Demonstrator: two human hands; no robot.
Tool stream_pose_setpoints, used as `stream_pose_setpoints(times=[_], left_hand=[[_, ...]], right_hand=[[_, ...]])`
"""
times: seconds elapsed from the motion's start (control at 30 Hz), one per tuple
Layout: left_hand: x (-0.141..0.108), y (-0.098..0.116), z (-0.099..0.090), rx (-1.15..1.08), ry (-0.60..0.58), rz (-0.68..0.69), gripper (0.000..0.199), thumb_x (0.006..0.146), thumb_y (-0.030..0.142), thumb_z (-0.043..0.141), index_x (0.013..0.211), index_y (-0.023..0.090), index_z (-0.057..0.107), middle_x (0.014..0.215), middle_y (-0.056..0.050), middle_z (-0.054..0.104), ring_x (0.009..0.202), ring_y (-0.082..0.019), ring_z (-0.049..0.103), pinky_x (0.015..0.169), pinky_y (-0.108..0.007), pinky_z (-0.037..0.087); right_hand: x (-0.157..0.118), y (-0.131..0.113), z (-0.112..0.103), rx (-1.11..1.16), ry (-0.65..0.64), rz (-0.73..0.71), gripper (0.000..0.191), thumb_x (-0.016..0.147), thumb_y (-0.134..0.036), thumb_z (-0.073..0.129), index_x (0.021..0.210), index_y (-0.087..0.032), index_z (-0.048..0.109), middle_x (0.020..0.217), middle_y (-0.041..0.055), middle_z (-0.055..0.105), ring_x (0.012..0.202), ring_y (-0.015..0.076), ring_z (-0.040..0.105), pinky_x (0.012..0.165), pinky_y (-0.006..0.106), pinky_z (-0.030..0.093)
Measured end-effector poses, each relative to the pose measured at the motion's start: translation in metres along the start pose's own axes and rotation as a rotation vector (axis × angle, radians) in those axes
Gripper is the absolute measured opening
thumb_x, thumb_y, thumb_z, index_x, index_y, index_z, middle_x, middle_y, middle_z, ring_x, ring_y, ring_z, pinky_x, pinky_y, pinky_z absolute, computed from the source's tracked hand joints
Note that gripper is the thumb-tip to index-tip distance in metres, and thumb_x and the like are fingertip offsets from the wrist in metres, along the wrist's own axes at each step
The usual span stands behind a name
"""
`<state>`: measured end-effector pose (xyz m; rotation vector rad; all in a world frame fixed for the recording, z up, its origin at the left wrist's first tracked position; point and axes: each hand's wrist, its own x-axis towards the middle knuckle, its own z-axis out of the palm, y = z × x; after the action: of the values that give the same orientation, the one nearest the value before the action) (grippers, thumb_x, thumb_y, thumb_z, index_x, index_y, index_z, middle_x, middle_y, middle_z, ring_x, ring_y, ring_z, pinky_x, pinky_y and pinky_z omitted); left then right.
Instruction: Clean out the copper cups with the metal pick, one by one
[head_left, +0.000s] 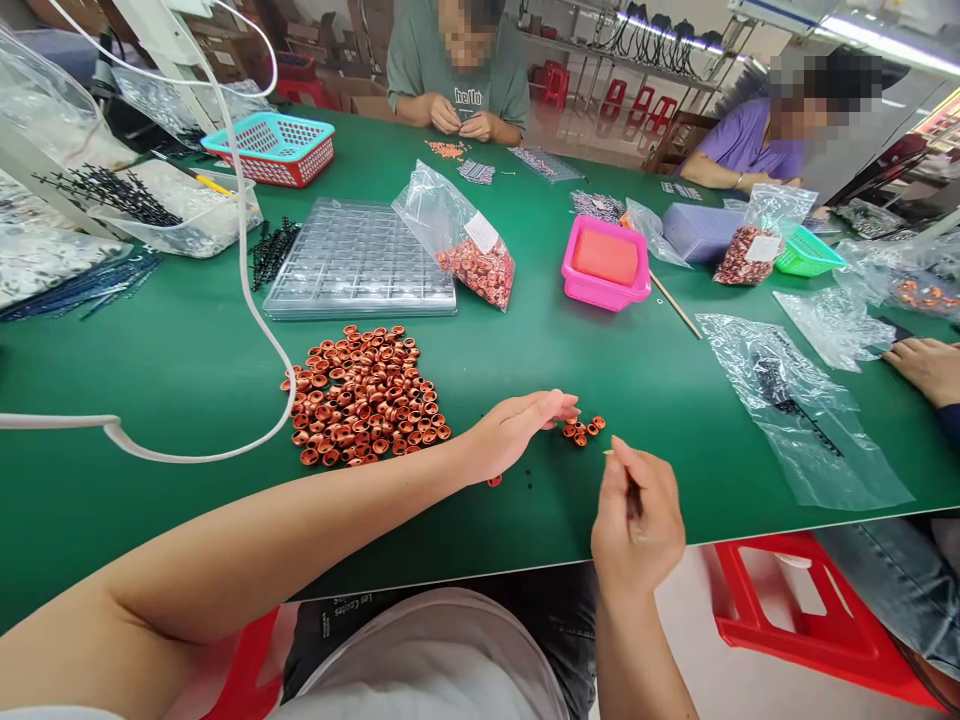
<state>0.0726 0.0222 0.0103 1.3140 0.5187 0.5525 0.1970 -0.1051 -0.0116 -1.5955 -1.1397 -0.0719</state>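
Note:
On the green table (517,350), my left hand (514,430) reaches across with its fingers extended, their tips beside a small cluster of copper-coloured cups (579,434). One more cup (494,481) lies just under that hand, and tiny black bits (529,478) are to its right. My right hand (637,510) is raised near the front edge, right of the cluster, thumb and forefinger pinched on a tiny pale tip; the rest of the item is hidden. A large pile of copper-coloured cups (367,400) spreads to the left of my left hand.
A white cable (251,290) loops over the left side. Clear trays (367,255), a bag of cups (480,255) and a pink basket (606,262) stand behind. Plastic bags (806,420) lie right. Two people sit opposite; another person's hand (926,370) rests at right.

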Motion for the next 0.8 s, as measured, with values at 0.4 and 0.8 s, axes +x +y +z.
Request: stream_pose_setpoints(times=[0.4, 0.8], left_hand=[[-0.057, 0.027, -0.024, 0.740, 0.010, -0.110, 0.046, 0.089, 0.035, 0.056, 0.133, 0.020, 0.050, 0.129, -0.010, 0.058, 0.111, -0.026, 0.058, 0.095, -0.042, 0.047], [-0.085, 0.008, -0.033, 1.144, -0.046, 0.005, 0.028, 0.085, 0.027, 0.068, 0.110, 0.018, 0.063, 0.102, -0.007, 0.061, 0.095, -0.022, 0.056, 0.082, -0.035, 0.048]], right_hand=[[0.010, 0.008, -0.008, 0.401, -0.037, 0.406, 0.028, 0.089, -0.045, 0.052, 0.101, -0.022, 0.062, 0.092, 0.0047, 0.065, 0.072, 0.0139, 0.059, 0.068, 0.032, 0.047], [0.004, 0.009, -0.053, 0.117, -0.318, 0.362, 0.023, 0.090, -0.040, 0.054, 0.092, -0.020, 0.064, 0.091, 0.0060, 0.064, 0.082, 0.0192, 0.065, 0.072, 0.036, 0.056]])
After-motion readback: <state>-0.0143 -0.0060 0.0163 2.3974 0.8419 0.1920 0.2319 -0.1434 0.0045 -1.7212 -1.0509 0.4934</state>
